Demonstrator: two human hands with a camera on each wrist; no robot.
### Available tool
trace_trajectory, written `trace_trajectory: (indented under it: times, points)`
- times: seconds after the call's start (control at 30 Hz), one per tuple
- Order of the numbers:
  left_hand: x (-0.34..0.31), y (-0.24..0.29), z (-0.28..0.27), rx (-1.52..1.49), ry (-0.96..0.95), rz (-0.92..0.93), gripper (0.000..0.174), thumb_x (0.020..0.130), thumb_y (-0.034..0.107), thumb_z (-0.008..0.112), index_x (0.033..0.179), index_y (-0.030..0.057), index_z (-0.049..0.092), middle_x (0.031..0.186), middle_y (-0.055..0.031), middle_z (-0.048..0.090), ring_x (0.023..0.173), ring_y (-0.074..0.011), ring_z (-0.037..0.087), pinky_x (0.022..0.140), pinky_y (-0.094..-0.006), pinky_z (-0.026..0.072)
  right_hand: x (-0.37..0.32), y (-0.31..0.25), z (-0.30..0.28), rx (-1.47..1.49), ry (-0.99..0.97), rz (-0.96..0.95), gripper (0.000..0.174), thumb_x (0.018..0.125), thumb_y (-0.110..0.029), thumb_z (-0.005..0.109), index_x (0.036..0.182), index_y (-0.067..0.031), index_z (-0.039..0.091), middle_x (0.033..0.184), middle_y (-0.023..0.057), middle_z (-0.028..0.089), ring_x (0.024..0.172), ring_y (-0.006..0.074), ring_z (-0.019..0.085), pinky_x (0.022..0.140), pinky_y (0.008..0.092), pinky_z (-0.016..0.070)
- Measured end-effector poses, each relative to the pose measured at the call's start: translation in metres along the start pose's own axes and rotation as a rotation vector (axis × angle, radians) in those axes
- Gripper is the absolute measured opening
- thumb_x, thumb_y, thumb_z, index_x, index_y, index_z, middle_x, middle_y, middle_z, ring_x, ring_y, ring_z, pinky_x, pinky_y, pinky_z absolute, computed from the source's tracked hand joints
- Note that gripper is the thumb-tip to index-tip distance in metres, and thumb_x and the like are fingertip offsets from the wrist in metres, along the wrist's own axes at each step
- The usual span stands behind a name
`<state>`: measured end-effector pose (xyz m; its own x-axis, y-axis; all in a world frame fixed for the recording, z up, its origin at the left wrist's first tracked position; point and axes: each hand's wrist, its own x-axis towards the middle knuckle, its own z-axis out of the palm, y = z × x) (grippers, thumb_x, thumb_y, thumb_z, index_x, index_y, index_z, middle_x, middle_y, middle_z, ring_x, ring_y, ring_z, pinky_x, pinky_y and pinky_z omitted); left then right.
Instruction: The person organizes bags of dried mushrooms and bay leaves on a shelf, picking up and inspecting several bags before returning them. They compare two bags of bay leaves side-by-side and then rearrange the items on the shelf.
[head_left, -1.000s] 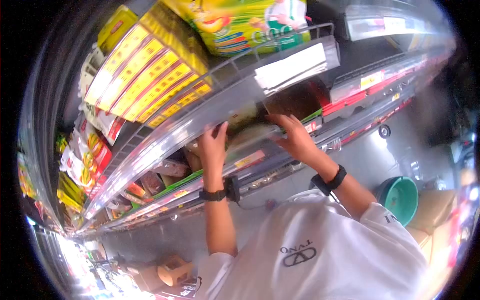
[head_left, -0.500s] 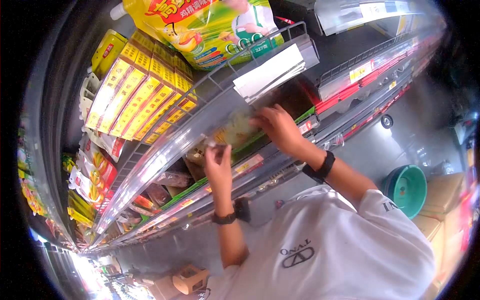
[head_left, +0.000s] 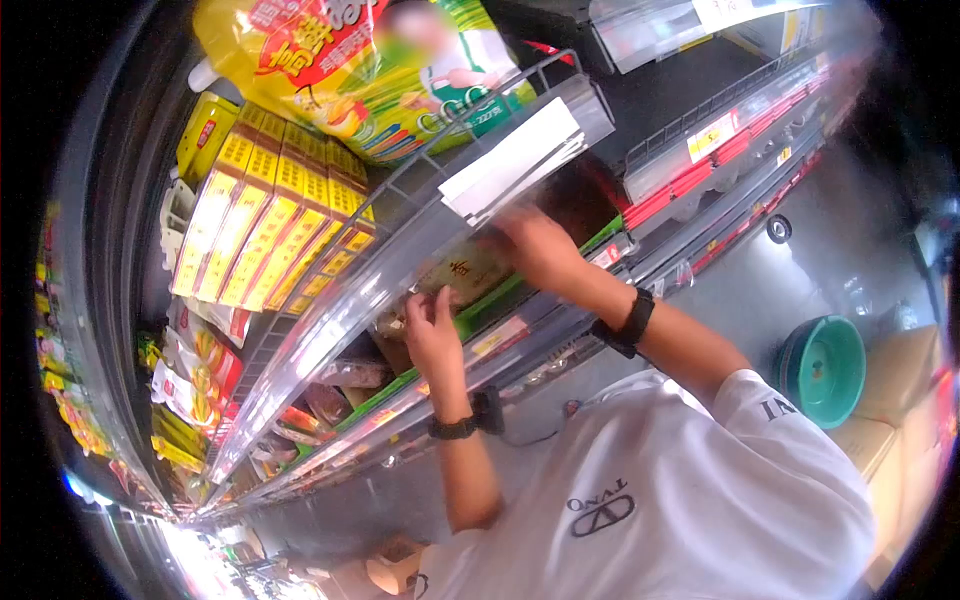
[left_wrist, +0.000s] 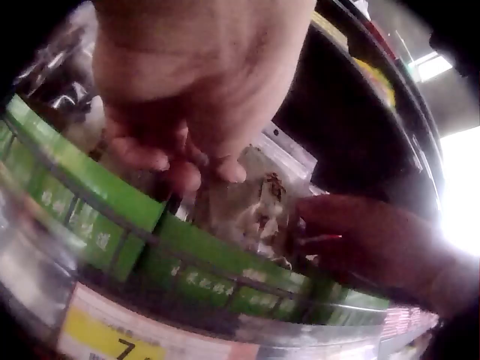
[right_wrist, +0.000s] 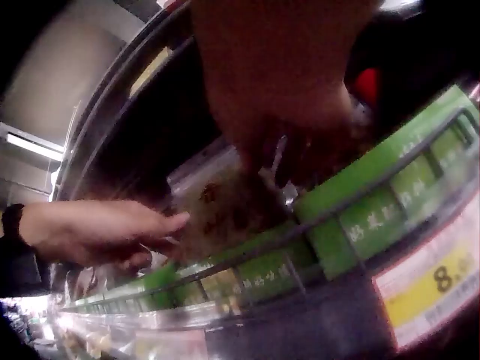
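A clear plastic bag of dried food (head_left: 465,270) with dark printed characters stands in a green-fronted display box (left_wrist: 217,274) on the shelf. My left hand (head_left: 435,338) is at the bag's left side; in the right wrist view its extended fingertip reaches the bag's edge. Over the bag's right end is my right hand (head_left: 543,250), fingers pointing down into the box. Dark shadow hides most of those fingers in the right wrist view, so I cannot tell whether they grip anything. Both hands work beneath the upper shelf's front edge.
Above, the wire-railed shelf holds yellow boxes (head_left: 275,215) and a large yellow-green seasoning pouch (head_left: 370,85). White paper tags (head_left: 515,160) hang on its front. Price labels (left_wrist: 112,334) line the lower shelf edge. Green basins (head_left: 825,370) and cardboard boxes (head_left: 900,440) stand on the right.
The right hand has shifted left and in over the bag's right end. The left hand has moved slightly down to the bag's left side. The bag's printed face shows more clearly; the head view has shifted.
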<state>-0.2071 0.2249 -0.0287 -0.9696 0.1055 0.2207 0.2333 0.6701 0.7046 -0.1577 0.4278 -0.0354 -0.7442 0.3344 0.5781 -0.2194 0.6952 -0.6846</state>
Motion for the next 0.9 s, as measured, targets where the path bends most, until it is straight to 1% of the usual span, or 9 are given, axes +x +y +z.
trace_trajectory:
  times: [0.1, 0.2, 0.27, 0.43, 0.53, 0.6, 0.7, 0.8, 0.9]
  points:
    - [-0.002, 0.006, -0.001, 0.034, 0.043, 0.08, 0.042, 0.09, 0.041, 0.067, 0.104, 0.0024, 0.061, 0.105, -0.0174, 0.07, 0.094, -0.0316, 0.068, 0.079, -0.0401, 0.0498, -0.011, 0.014, 0.012, 0.066, -0.017, -0.034, 0.025, 0.086, -0.015, 0.064, 0.108, -0.0028, 0.063, 0.101, 0.0189, 0.063, 0.098, 0.0399, 0.059, 0.084, 0.0468, 0.0475]
    - [0.002, -0.014, 0.005, 0.005, 0.103, 0.074, 0.041, 0.09, 0.04, 0.068, 0.101, 0.0014, 0.06, 0.094, -0.0159, 0.069, 0.086, -0.0307, 0.067, 0.077, -0.0397, 0.0495, -0.027, 0.012, -0.011, -0.009, 0.054, -0.075, 0.026, 0.085, -0.011, 0.065, 0.11, -0.0043, 0.063, 0.098, 0.0161, 0.063, 0.097, 0.0383, 0.058, 0.082, 0.0454, 0.048]
    - [0.0, -0.019, 0.002, 0.067, 0.162, 0.097, 0.039, 0.089, 0.039, 0.07, 0.097, 0.0017, 0.059, 0.086, -0.0138, 0.066, 0.08, -0.0294, 0.065, 0.075, -0.0391, 0.0493, -0.041, 0.01, -0.038, -0.052, 0.044, 0.021, 0.026, 0.083, -0.008, 0.066, 0.109, -0.005, 0.063, 0.093, 0.0142, 0.062, 0.094, 0.0363, 0.057, 0.081, 0.043, 0.0484]
    - [-0.019, 0.006, -0.014, 0.121, 0.114, 0.062, 0.032, 0.088, 0.03, 0.073, 0.09, 0.0025, 0.055, 0.077, -0.0111, 0.06, 0.072, -0.0278, 0.061, 0.071, -0.0361, 0.0491, -0.064, 0.026, -0.076, -0.225, -0.052, -0.051, 0.013, 0.083, -0.009, 0.069, 0.096, -0.0051, 0.067, 0.085, 0.0127, 0.059, 0.085, 0.0335, 0.055, 0.075, 0.0413, 0.0478]
    - [-0.041, 0.013, 0.004, 0.048, -0.04, 0.31, 0.028, 0.087, 0.026, 0.073, 0.092, 0.0034, 0.057, 0.083, -0.0114, 0.062, 0.079, -0.0293, 0.062, 0.074, -0.0373, 0.0494, -0.065, 0.031, -0.077, -0.257, -0.077, -0.059, 0.011, 0.084, -0.01, 0.069, 0.093, -0.0045, 0.068, 0.081, 0.0137, 0.06, 0.084, 0.0335, 0.056, 0.075, 0.0409, 0.0479]
    - [-0.04, 0.022, 0.014, 0.144, -0.015, 0.576, 0.024, 0.089, 0.023, 0.069, 0.102, 0.0049, 0.062, 0.099, -0.0109, 0.064, 0.095, -0.0308, 0.062, 0.087, -0.0395, 0.0477, -0.06, 0.031, -0.075, -0.298, -0.142, 0.033, 0.012, 0.084, -0.011, 0.069, 0.094, -0.0032, 0.068, 0.081, 0.0155, 0.062, 0.084, 0.0351, 0.058, 0.075, 0.0418, 0.0486]
    - [-0.038, 0.02, 0.027, 0.19, -0.024, 0.549, 0.02, 0.09, 0.02, 0.067, 0.104, 0.0056, 0.062, 0.103, -0.0113, 0.064, 0.097, -0.0328, 0.061, 0.086, -0.0416, 0.0471, -0.044, 0.033, -0.066, -0.087, -0.053, 0.171, 0.017, 0.086, -0.012, 0.067, 0.1, -0.0022, 0.067, 0.086, 0.0194, 0.065, 0.089, 0.0391, 0.062, 0.077, 0.0437, 0.0501]
    - [-0.035, 0.015, 0.03, 0.227, -0.041, 0.552, 0.019, 0.091, 0.018, 0.066, 0.105, 0.0065, 0.063, 0.103, -0.011, 0.064, 0.097, -0.0334, 0.06, 0.084, -0.0426, 0.0466, -0.017, 0.033, -0.063, 0.089, -0.171, 0.393, 0.033, 0.09, -0.02, 0.065, 0.117, -0.0015, 0.061, 0.108, 0.0249, 0.063, 0.107, 0.0444, 0.054, 0.093, 0.0459, 0.0461]
    - [-0.036, 0.011, 0.029, 0.258, -0.02, 0.592, 0.017, 0.09, 0.018, 0.066, 0.104, 0.0075, 0.064, 0.1, -0.0101, 0.063, 0.093, -0.0334, 0.061, 0.083, -0.0423, 0.0461, -0.005, 0.057, -0.045, -0.195, -0.117, 0.092, 0.043, 0.09, -0.018, 0.066, 0.126, 0.0014, 0.052, 0.11, 0.0242, 0.063, 0.104, 0.0412, 0.06, 0.088, 0.0435, 0.0485]
